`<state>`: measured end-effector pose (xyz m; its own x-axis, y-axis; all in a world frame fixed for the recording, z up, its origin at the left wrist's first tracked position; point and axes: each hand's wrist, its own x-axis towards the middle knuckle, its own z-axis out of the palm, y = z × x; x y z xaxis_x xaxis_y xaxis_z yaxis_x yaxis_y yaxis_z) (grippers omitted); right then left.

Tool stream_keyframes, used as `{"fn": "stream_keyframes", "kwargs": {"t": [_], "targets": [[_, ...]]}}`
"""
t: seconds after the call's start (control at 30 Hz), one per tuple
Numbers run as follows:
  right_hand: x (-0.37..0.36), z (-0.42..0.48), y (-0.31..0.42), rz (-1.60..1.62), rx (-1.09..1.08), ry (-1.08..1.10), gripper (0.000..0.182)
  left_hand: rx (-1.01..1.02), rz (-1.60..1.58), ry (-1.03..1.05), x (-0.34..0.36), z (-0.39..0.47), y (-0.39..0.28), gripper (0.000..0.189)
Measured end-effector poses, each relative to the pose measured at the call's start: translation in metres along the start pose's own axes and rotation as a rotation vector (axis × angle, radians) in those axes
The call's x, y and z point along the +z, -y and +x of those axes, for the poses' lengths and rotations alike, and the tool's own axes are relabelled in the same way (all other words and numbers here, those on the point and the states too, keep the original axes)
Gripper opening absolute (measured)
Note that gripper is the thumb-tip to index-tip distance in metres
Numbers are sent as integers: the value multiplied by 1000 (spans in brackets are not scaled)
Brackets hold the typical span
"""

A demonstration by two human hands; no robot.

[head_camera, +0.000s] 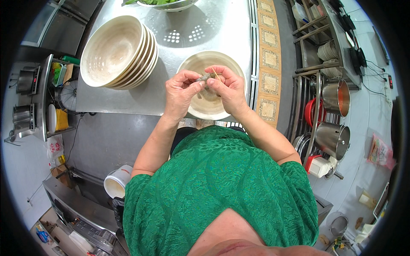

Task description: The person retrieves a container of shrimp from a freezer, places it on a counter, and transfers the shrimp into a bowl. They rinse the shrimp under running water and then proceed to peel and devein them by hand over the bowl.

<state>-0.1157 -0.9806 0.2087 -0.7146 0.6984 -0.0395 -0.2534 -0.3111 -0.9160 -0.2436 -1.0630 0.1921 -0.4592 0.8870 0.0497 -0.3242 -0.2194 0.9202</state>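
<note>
Over a wide cream bowl [209,110], my left hand [181,91] pinches a small grey piece, apparently a raw shrimp [203,77], between thumb and fingers. My right hand [230,91] meets it from the other side and grips a thin wooden toothpick [216,73], which slants up past the fingertips. The toothpick's lower end is hidden by my thumb, so I cannot tell whether it touches the shrimp. Some greyish contents show in the bowl below my fingers, partly covered by both hands.
A tilted stack of cream bowls [112,52] stands to the left on the steel table [134,100]. A metal colander [169,5] with green leaves is at the far edge. Steel pots [333,140] fill a rack at right. A white bucket [117,182] stands at lower left.
</note>
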Motion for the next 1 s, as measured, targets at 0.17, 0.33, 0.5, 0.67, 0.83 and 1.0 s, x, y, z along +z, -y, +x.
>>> {"fn": "stream_keyframes", "kwargs": {"t": [0.17, 0.33, 0.5, 0.67, 0.83, 1.0], "targets": [[2, 1, 3, 31, -12, -5, 18, -8, 23, -5, 0, 0, 0, 11], [0, 4, 1, 7, -20, -47, 11, -32, 16, 2, 0, 0, -1, 12], [-6, 7, -8, -117, -57, -96, 9, -63, 108, 0, 1, -2, -9, 12], [-5, 8, -6, -317, -129, -110, 11, -33, 204, -17, 2, -1, -13, 9], [-6, 10, -5, -595, -214, -105, 13, -44, 224, -17, 1, -1, -16, 8], [-7, 13, -2, -710, -249, -92, 11, -54, 268, -31, -11, -1, -11, 9]]}}
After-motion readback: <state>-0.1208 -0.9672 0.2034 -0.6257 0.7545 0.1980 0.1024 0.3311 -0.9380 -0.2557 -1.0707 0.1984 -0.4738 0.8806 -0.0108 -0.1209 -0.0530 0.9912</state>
